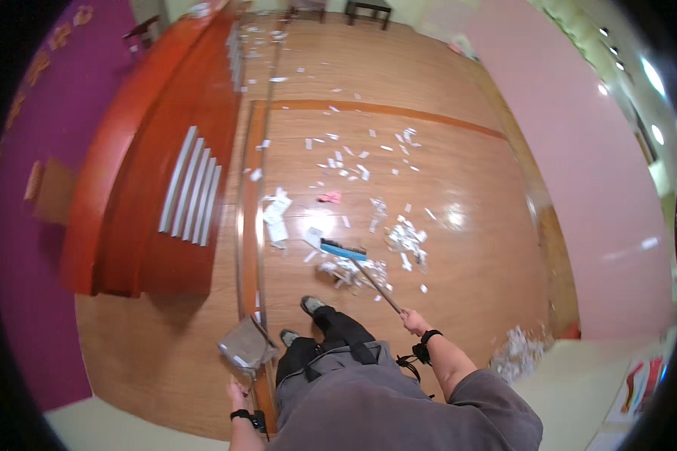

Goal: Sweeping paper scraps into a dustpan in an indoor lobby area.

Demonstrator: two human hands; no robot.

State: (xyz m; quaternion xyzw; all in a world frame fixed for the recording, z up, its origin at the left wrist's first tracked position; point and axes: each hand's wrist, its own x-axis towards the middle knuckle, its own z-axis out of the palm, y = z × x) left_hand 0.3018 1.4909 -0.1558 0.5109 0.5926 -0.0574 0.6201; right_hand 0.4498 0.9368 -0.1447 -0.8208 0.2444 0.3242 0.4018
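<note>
My right hand (415, 322) is closed around the long handle of a broom (344, 251) with a blue head and dark bristles. The broom head is at the floor beside a heap of white paper scraps (350, 273), in front of my feet. Low on the left, my left hand (238, 390) is closed on the handle of a grey dustpan (246, 343), whose pan hangs near my left shoe. What lies inside the pan is too blurred to make out. A second pile of scraps (407, 239) lies right of the broom head.
Many loose paper bits (353, 161) and a pink crumpled piece (329, 197) lie farther off. A red counter (143, 150) with silver strips stands left, along a raised floor strip (250, 225). More scraps (519, 353) are heaped right, near the pink wall (579, 165).
</note>
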